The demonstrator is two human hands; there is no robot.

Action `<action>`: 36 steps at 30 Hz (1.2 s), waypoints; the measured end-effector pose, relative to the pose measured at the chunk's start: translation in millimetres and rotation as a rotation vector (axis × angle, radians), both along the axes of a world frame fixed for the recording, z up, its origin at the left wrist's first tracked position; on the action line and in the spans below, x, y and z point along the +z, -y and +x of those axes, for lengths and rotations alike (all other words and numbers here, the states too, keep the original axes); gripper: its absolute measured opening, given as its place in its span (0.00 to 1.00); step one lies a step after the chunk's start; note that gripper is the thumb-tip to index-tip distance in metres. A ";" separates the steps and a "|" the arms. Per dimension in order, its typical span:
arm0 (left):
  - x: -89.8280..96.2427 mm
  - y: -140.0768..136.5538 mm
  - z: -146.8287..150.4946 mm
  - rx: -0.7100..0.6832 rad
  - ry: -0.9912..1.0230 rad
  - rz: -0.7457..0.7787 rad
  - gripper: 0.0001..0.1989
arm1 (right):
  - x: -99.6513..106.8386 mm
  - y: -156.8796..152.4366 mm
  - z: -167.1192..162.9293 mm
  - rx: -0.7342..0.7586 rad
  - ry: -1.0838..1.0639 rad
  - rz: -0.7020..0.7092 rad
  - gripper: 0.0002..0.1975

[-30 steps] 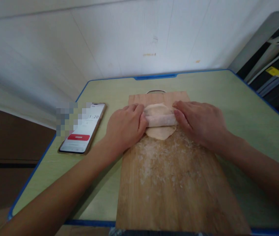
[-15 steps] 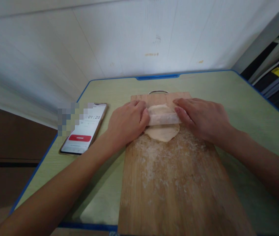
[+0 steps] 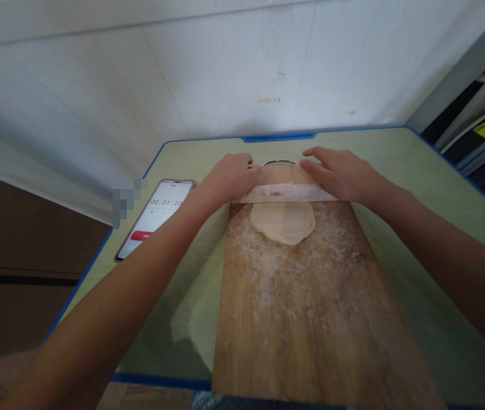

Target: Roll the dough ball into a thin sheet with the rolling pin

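Pale dough (image 3: 283, 223) on the near side of a floured rolling pin (image 3: 287, 194)

White flour dusts the rolling pin, which lies crosswise near the far end of a wooden board (image 3: 319, 347), beneath 2 hands. The left hand (image 3: 239, 175) rests over the pin's left end with its fingers bunched; I cannot tell whether they close round it. The right hand (image 3: 338, 172) lies over the other end, palm down, thumb and fingers spread rather than wrapped. The dough is a flat, roughly round sheet on the board, directly on the person's side of the pin; whether its far edge runs underneath is hidden.

Several things could go wrong. With the right hand so loosely laid, the pin could skid or roll off toward the metal handle (image 3: 280, 162). Harder pressure from 1 hand would likely leave the sheet thinner on that side, and its outline already looks uneven. Flour (image 3: 268, 265) lies on the board in patches, so the dough might stick where the dusting is thin, then tear when lifted. No clamp shows on the board, so a hard push could slide it along the table (image 3: 396, 162). The left forearm (image 3: 152, 270) crosses over part of the phone (image 3: 168, 196); dropping that elbow could knock it askew.
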State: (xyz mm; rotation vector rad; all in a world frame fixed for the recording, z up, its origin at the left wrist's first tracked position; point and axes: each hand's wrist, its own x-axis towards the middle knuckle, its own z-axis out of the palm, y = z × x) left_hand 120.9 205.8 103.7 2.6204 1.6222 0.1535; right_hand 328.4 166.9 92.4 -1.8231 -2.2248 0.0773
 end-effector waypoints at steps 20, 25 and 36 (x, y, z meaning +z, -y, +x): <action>-8.4 47.4 -13.5 -0.095 0.071 0.057 0.22 | -9.3 56.2 6.1 0.191 0.117 0.182 0.28; -12.8 63.9 -15.8 -0.079 0.070 0.108 0.23 | -14.4 66.1 19.2 0.318 0.117 0.258 0.29; -14.2 70.7 -29.7 -0.173 0.183 0.093 0.26 | -14.0 68.1 33.5 0.315 0.068 0.194 0.29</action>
